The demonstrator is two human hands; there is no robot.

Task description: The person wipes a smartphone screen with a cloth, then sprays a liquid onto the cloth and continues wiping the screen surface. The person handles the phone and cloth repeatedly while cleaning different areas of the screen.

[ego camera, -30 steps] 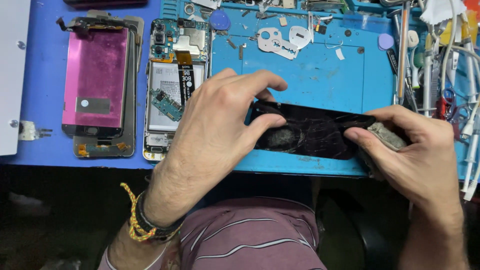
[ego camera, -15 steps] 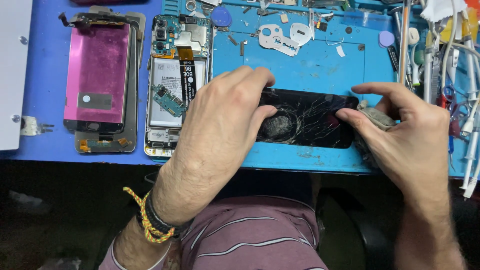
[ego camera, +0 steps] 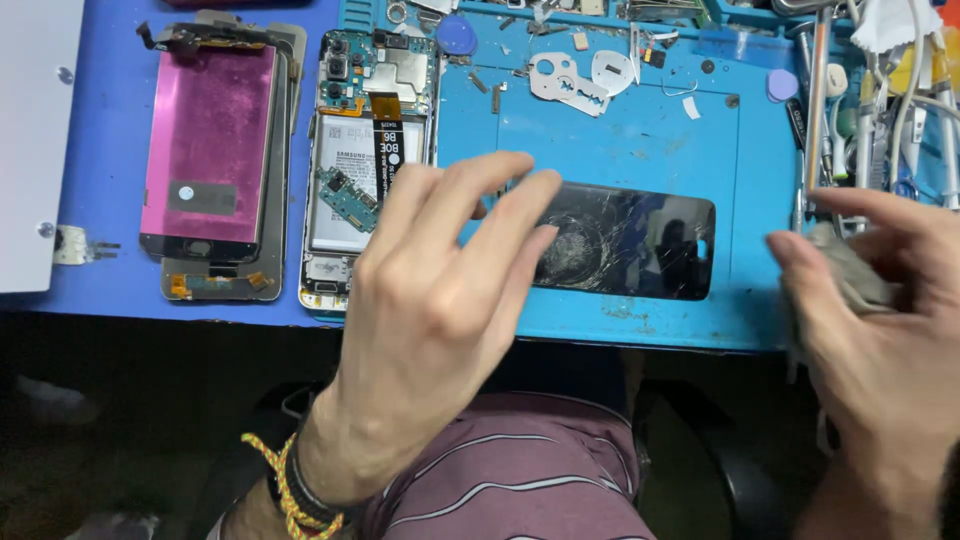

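Observation:
A cracked black phone screen (ego camera: 640,242) lies flat on the light blue work mat (ego camera: 620,130). My left hand (ego camera: 430,300) hovers over its left end with fingers spread and nothing in it. My right hand (ego camera: 880,330) is off to the right of the screen, pinching a small grey cloth (ego camera: 850,272) between thumb and fingers. Neither hand touches the screen.
An opened phone body (ego camera: 365,160) with battery and circuit boards lies left of the mat. Further left is a pink-backed display panel (ego camera: 205,150) on a grey frame. Tweezers, cables and tools (ego camera: 880,90) crowd the right edge. Small metal parts (ego camera: 575,78) lie at the mat's top.
Both hands have let go of the cracked screen and drawn apart. The screen now lies by itself on the mat. My right hand moved right with the cloth.

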